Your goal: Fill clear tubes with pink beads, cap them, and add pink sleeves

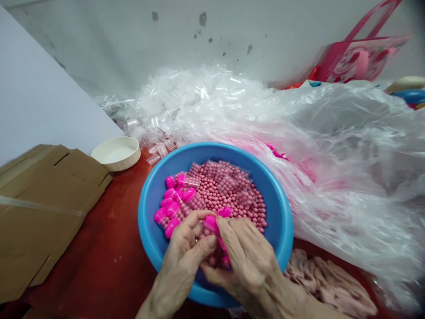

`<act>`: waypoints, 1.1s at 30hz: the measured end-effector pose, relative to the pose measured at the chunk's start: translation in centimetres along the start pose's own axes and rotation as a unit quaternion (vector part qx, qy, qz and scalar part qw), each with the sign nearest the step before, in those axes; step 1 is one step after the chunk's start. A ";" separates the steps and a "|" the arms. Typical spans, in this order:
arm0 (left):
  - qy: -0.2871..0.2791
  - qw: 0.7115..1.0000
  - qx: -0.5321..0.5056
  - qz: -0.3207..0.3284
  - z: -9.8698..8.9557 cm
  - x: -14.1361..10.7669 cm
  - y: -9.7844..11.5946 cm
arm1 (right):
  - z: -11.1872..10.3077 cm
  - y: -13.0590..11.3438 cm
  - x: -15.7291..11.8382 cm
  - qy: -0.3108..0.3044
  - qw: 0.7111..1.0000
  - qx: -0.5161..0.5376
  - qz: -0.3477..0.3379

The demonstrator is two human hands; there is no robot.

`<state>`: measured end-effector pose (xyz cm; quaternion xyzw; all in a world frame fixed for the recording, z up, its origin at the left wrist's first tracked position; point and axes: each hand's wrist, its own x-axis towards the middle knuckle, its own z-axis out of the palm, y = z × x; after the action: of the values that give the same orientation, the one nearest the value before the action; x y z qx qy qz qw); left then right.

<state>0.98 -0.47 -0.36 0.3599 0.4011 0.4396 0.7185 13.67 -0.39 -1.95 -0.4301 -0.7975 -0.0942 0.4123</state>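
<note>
Here we are at the fingertips: the left hand (184, 254) pinches a clear tube (205, 232) with pink beads inside, while the right hand (254, 254) grips the bright pink cap (211, 225) at its end, both over the near part of the blue basin (146, 230). More pink pieces (225, 212) show around the right hand's fingers; whether they are gripped or lying loose, I can't tell. Trouble spots? If the cap sits crooked and the thumb pushes hard, the tube could slip or tip and shed its beads; if the right hand is carrying spares, a loosened palm could drop them. Out past the fingers, the basin holds a bed of loose beads (212, 190), with capped tubes (172, 208) ahead of the left hand and bead-filled clear tubes (229, 184) straight beyond both; a careless knuckle might knock those and spill them back. Farther left and forward, a shallow white dish (119, 148) sits on the red worktop (116, 248), no contents visible, beside a cardboard box (43, 212). Away to the right and forward, crumpled clear plastic (348, 177) spreads, pink showing through it near the basin.
</note>
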 end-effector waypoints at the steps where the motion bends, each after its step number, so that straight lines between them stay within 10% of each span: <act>1: 0.003 1.000 0.001 0.002 0.0 0.0 0.0 | 0.1 -0.1 0.1 0.010 1.000 -0.006 -0.004; 5: 0.012 1.000 0.000 0.017 0.1 0.0 -0.1 | 0.0 -0.4 0.3 0.013 1.000 0.024 -0.001; 8: 0.028 0.999 -0.014 0.037 0.1 0.1 0.0 | -1.2 0.2 0.3 -0.100 0.984 0.137 0.062; 11: 0.032 0.999 -0.017 0.035 0.0 0.1 0.1 | -3.2 1.8 0.7 -0.183 0.897 0.333 0.227; 15: -0.020 0.999 0.026 0.007 0.2 -0.1 0.1 | -4.9 3.6 1.5 -0.130 0.735 0.493 0.446; 17: -0.029 0.998 0.048 -0.004 0.3 -0.2 0.1 | -4.7 3.5 1.6 -0.105 0.764 0.468 0.432; 22: -0.005 0.999 0.040 0.025 0.5 -0.8 0.0 | -3.2 1.6 0.5 -0.158 0.959 0.213 0.096; 33: 0.038 0.976 0.199 0.085 2.1 -3.5 -2.3 | -5.5 0.5 -2.9 -0.084 0.996 0.024 -0.008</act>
<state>2.64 -4.88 -0.58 0.5115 0.4757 0.4236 0.5767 18.11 -4.63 -0.70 -0.4206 -0.8345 -0.0423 0.3535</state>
